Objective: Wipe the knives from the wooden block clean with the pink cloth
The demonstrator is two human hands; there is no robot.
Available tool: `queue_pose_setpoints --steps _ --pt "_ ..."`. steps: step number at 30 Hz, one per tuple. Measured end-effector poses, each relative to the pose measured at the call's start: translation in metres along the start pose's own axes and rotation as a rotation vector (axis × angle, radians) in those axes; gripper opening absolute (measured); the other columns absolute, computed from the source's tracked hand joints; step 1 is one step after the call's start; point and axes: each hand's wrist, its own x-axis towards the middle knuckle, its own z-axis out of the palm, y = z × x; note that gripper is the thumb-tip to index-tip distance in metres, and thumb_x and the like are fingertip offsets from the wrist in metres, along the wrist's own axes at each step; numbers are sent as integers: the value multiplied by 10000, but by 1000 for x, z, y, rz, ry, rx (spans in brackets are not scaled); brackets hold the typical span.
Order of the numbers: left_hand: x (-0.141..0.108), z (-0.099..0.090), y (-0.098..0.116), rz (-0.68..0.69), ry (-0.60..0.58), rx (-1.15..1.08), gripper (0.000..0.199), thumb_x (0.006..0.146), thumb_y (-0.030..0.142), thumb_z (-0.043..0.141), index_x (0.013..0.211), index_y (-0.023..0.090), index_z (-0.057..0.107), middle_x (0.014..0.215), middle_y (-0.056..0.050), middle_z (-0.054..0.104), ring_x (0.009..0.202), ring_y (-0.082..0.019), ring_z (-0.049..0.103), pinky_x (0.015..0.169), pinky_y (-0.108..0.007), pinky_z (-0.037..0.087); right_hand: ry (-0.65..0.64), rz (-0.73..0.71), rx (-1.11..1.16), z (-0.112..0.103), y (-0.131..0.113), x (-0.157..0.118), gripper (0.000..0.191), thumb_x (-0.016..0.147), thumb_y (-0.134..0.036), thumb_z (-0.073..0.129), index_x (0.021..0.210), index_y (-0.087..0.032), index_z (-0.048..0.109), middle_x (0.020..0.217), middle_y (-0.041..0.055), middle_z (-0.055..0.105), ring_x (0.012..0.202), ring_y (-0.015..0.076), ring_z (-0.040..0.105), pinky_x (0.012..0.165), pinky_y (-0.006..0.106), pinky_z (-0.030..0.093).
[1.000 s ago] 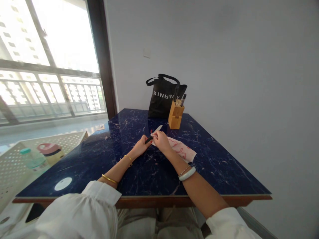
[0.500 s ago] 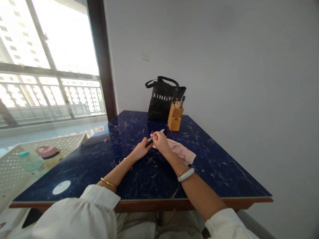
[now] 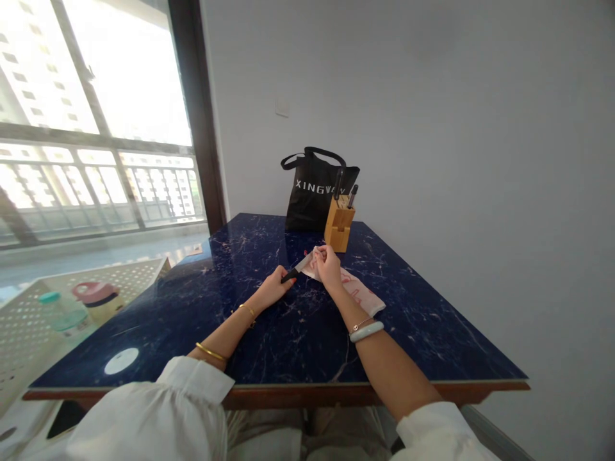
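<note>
My left hand (image 3: 273,287) is closed on the black handle of a knife (image 3: 291,275). The blade points away and to the right over the table. A white cloth with pink-red marks (image 3: 364,296) is pinched in my right hand (image 3: 328,267), its upper part against the blade near the tip. The rest of the cloth trails to the right under my right wrist and lies on the blue table. Part of the blade is hidden by the cloth and fingers.
A wooden knife block (image 3: 339,225) with dark-handled tools stands beyond my hands, before a black bag (image 3: 310,202). A white disc (image 3: 122,361) lies on the blue marbled table (image 3: 423,333). At left, a perforated basket (image 3: 24,301) holds a bottle (image 3: 67,317) and cup (image 3: 100,301).
My right hand has slid with the cloth away and to the right, along the blade toward its tip. More of the blade near the handle shows. My left hand has barely moved.
</note>
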Motion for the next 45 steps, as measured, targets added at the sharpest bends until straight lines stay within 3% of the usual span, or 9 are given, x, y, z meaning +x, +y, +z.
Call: queue_pose_setpoints --steps 2,7,13,18,26,30,34,39,45 --pt "1 0 -2 -28 -5 -75 267 652 361 621 680 195 414 468 83 440 407 -74 361 411 -186 218 41 -15 1 -1 1 2 116 764 -239 431 825 -177 508 803 44 588 762 164 540 727 282 399" --pt "3 0 1 -85 -55 -312 237 749 404 505 783 190 409 451 98 383 316 -53 302 346 -172 218 199 181 40 -9 8 5 152 774 -299 426 810 -169 495 741 43 576 679 161 535 663 282 417" --pt "-1 5 12 -102 -164 -614 188 763 278 502 904 156 474 656 25 488 427 -42 401 403 -168 327 -172 -145 37 9 -22 -13 120 766 -227 461 850 -189 538 804 21 584 759 146 526 711 261 405" --pt "-1 4 8 -119 -157 -726 180 766 219 513 935 156 519 654 31 470 445 -34 398 411 -153 321 -351 -278 28 19 -37 -27 153 771 -139 441 870 -197 543 867 21 589 841 141 512 772 265 384" --pt "2 3 2 -190 -206 -841 273 755 104 518 1018 150 574 726 -22 554 479 -38 447 441 -160 355 -202 -134 -29 23 -21 -17 113 784 -186 451 821 -185 558 816 30 603 788 156 538 749 280 389" --pt "2 0 0 -229 -182 -910 241 773 100 475 985 140 581 713 -26 560 483 -44 462 451 -161 381 -305 -204 21 21 -28 -26 124 787 -176 453 865 -191 548 829 19 606 793 144 543 742 259 395" --pt "3 -5 2 -239 -175 -939 194 814 225 438 879 128 593 680 -24 534 491 -58 459 432 -168 379 -383 -299 0 20 -38 -30 129 784 -140 453 856 -186 550 852 27 601 833 145 525 773 256 380" --pt "0 -9 10 -234 -280 -967 605 777 621 284 886 119 604 672 -34 508 476 -66 417 374 -173 318 -303 -236 -29 22 -40 -26 147 786 -120 428 854 -180 545 863 36 595 843 154 514 781 274 374" --pt "2 -8 11 -199 -183 -881 771 725 707 149 913 116 607 594 -29 483 479 -80 396 408 -186 319 -451 -341 5 23 -45 -35 130 769 -111 464 813 -188 558 817 15 594 811 143 506 764 259 377"
